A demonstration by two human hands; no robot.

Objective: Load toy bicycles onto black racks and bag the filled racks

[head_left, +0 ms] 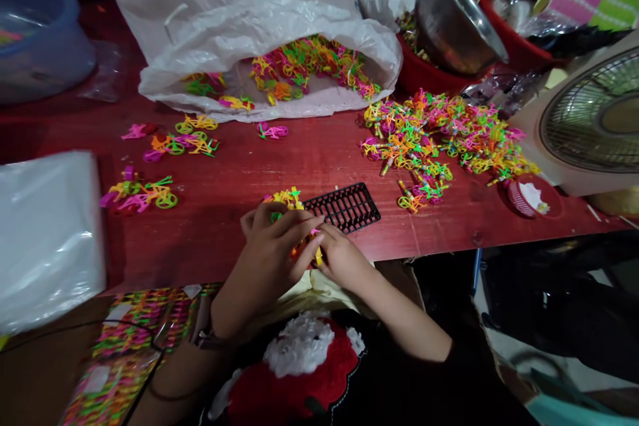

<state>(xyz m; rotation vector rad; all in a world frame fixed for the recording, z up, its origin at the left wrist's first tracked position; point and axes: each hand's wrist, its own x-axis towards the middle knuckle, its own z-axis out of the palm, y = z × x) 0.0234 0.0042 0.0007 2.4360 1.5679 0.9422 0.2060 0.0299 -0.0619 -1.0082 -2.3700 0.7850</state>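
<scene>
Close together at the table's front edge, both hands work over small bright plastic pieces. My left hand [272, 236], with a band on its wrist, curls over a yellow and green cluster of plastic pieces [289, 197]. My right hand [344, 256] has its fingertips pressed against my left fingers, around a yellow and orange plastic piece [318, 255]. Fingers hide most of what lies between the hands. Just beyond them lies a black slotted plastic rack [352, 208], its left end partly behind my fingers.
An open white plastic bag [164, 90] of similar pieces lies at the back. A large pile of pieces [439, 133] spreads right, near a fan [594, 106] and a small patterned cup [522, 198]. Left are small clusters [142, 193], clear plastic sheets [50, 233] and a blue basin [44, 66].
</scene>
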